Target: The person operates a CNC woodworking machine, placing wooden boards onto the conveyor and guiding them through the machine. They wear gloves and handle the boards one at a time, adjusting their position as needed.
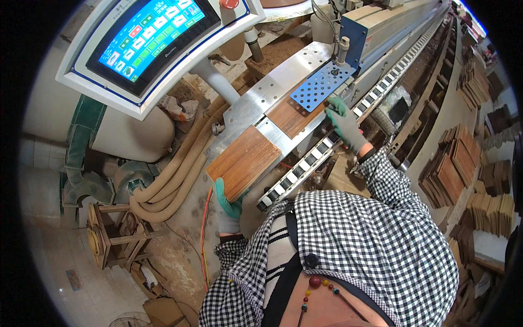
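Observation:
Both my hands wear green-and-grey gloves. My left hand [227,203] grips the near end of a brown wood-grain board [244,162], which lies on the metal machine table [256,101]. Farther along, a second brown board [294,115] lies partly under a blue perforated plate [322,87]. My right hand [344,125] reaches to the right edge of that board, beside the plate, its fingers stretched forward. Whether its fingertips press on the board or only on the plate's edge, I cannot tell. A narrow gap separates the two boards.
A black-and-white segmented conveyor track [305,166] runs along the table's right side. A control screen [152,41] on a grey post overhangs the upper left. Ribbed hoses [180,169] curve below it. Stacks of wooden boards [449,163] stand at the right.

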Tool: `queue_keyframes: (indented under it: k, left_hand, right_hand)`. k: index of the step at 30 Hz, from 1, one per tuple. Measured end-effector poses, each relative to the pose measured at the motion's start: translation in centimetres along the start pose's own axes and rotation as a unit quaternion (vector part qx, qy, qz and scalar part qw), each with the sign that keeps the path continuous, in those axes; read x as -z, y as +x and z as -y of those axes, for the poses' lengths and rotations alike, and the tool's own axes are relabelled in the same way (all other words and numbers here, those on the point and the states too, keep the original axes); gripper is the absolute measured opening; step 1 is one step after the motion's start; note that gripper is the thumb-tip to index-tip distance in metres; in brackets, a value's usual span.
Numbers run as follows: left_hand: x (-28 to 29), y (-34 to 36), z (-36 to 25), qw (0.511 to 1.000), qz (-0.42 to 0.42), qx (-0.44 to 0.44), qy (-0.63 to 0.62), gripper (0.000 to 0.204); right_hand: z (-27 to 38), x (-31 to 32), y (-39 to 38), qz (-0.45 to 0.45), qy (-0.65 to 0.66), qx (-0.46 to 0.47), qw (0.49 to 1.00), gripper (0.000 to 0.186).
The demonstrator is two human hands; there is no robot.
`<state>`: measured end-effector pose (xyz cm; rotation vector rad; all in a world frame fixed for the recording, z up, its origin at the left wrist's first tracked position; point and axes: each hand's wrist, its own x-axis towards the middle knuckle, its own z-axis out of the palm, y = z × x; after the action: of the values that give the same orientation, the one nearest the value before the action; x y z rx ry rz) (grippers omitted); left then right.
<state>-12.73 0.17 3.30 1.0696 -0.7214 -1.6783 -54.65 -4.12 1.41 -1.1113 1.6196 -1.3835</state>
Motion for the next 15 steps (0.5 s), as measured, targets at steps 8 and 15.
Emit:
queue_keyframes:
  k: [8, 15]
  left_hand:
    - [-0.7, -0.5, -0.4, 1.0, -0.003, -0.006, 0.017, 0.07]
    - [-2.1, -1.4, -1.1, 1.0, -0.008, -0.002, 0.018, 0.072]
  right_hand:
    - [3.0, -5.8, -5.0, 0.051, -0.474, 0.325, 0.817, 0.032]
    - [2.4, -6.7, -4.5, 0.071, -0.52, 0.311, 0.792, 0.032]
